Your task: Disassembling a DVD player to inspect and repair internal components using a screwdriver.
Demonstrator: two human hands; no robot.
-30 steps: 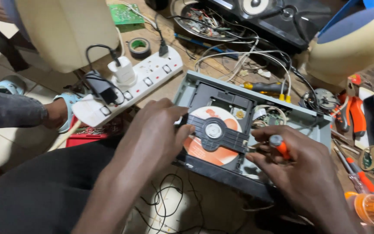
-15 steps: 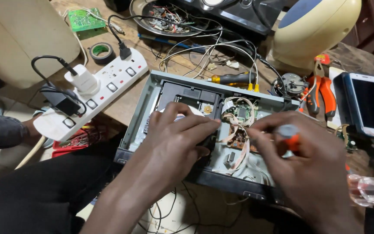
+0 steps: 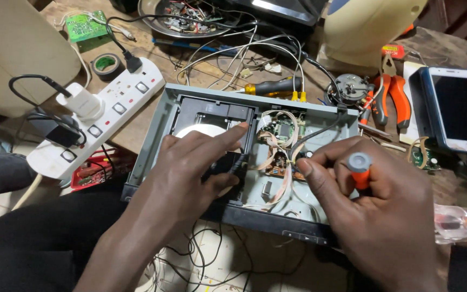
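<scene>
Over the opened disc player, right hand grip closed around orange screwdriver, left hand spread flat on disc tray.

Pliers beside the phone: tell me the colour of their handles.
Orange, with dark metal jaws. The pliers lie next to the phone, seen in the head view.

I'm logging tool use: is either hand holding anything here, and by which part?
The right hand grips a screwdriver by its orange, grey-capped handle. The left hand holds nothing; it rests flat on the disc drive.
</scene>
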